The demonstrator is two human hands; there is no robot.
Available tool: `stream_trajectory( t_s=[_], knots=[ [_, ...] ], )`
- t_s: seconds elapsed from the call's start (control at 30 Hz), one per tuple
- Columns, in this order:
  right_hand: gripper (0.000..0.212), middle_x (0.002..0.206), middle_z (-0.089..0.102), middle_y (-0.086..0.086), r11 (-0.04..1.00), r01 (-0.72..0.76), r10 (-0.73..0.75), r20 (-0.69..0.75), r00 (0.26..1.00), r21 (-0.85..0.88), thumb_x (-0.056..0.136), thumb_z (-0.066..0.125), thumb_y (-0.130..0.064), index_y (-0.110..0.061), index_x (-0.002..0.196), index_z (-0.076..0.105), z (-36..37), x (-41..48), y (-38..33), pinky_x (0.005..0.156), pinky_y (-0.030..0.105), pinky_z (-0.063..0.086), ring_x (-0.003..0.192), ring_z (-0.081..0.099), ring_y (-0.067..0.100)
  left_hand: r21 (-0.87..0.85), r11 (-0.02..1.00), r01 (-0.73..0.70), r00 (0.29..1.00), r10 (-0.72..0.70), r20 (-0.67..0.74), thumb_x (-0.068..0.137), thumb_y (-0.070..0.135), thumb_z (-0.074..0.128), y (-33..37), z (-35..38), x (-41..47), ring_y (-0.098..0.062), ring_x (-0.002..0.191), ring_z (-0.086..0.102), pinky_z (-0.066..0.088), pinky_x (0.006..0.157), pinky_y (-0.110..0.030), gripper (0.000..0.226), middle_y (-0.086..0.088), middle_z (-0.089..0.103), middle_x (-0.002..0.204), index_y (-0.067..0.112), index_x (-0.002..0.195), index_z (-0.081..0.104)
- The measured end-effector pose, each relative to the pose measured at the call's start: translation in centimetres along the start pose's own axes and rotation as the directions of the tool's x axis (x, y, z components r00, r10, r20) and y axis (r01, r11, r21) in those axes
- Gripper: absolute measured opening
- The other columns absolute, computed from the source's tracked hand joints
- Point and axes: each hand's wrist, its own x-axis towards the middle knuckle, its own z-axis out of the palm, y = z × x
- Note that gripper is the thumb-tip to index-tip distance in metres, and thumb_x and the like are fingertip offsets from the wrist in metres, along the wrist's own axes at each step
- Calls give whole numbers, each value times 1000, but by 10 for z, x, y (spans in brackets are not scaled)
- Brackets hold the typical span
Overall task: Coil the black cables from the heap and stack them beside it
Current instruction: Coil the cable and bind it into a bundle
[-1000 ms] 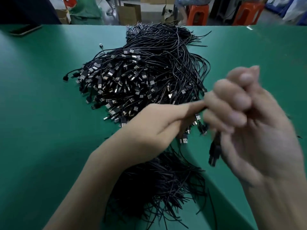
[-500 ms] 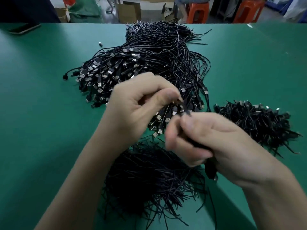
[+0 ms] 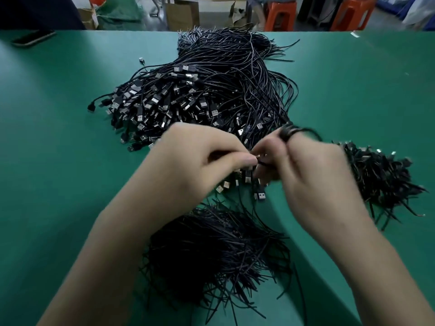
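Both hands meet over the near edge of the heap. The left hand (image 3: 200, 158) pinches one end of a black cable (image 3: 292, 131) between thumb and forefinger, its other fingers curled under. The right hand (image 3: 313, 177) is blurred, but its fingers are curled and the cable loops round them, the dark loop showing above the knuckles. The two hands are almost touching where the cable passes between them. A USB plug (image 3: 260, 196) lies or hangs just below them; whether it belongs to the held cable or to the heap cannot be told.

Directly behind the hands, the heap (image 3: 200, 97) of loose black cables spreads across the middle of the table, with silver-tipped plugs massed on its left and near side and the cords trailing off toward the far edge. To the right, beside the heap and just past the right hand, sits the stack (image 3: 381, 175) of coiled cables. Between the forearms lies a bundle of thin black strands (image 3: 211, 250).

All of this rests on a green table (image 3: 58, 184). A phone (image 3: 33, 37) lies at its far left corner. Beyond the far edge stand two orange stools (image 3: 280, 15) and a cardboard box (image 3: 181, 12).
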Motion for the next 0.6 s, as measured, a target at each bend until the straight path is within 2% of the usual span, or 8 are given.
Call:
stream_trajectory(
  t_s=[0.07,0.13,0.2,0.27,0.37,0.47,0.53,0.6],
  knots=[
    [47,60,58,-13,998,-31,23,150,988,51,105,32,-53,-31,76,62,6,-3,-3,55,27,45,53,55,6,-33,999,-16,998,14,-57,89,45,76,-1,-7,-2,-12,54,61,44,49,-27,18,9,71,64,32,79,81],
    [51,57,48,-13,943,-143,39,325,945,302,105,32,-52,-31,76,68,10,-3,-3,53,18,36,52,44,6,-152,988,26,998,-35,-57,84,47,81,-2,-10,-2,-15,44,52,38,42,-30,20,2,69,58,31,73,80],
    [47,57,42,-11,741,-347,-2,519,855,574,102,34,-44,-26,79,71,9,1,-3,52,15,34,52,38,5,-295,953,69,994,-91,-64,79,46,84,-3,-10,-1,-36,47,52,36,40,-43,22,-6,66,55,26,72,80],
    [40,58,39,-9,545,-486,-84,621,779,683,100,38,-36,-20,83,71,6,3,-3,52,16,34,52,35,7,-416,907,62,990,-108,-87,79,40,84,-2,-3,0,-30,45,49,36,40,-39,23,-3,64,53,19,72,78],
    [30,63,38,-8,506,-451,-215,614,760,735,102,44,-28,-16,96,70,3,0,-2,57,17,36,57,34,8,-562,825,53,985,-135,-106,82,30,82,2,11,4,-7,46,48,40,48,-17,21,1,63,52,13,75,72],
    [29,62,38,-7,468,-451,-255,604,755,761,102,44,-27,-14,98,70,2,-3,-3,58,19,36,56,34,10,-663,746,64,998,-48,42,90,27,70,3,15,4,1,50,58,52,70,-15,23,-11,71,70,13,108,73],
    [30,61,42,-4,440,-454,-280,598,751,775,103,43,-25,-13,99,70,1,-2,-4,59,19,38,54,36,11,-640,764,83,987,24,156,96,27,58,0,9,2,5,66,65,50,89,-16,36,-3,72,70,9,126,67],
    [31,58,48,2,438,-449,-298,597,745,779,104,41,-23,-11,100,69,-1,-2,-3,62,18,43,53,45,11,-568,820,71,976,59,208,99,25,55,-4,3,0,3,85,69,50,93,-16,35,9,74,76,4,124,69]
  ],
)
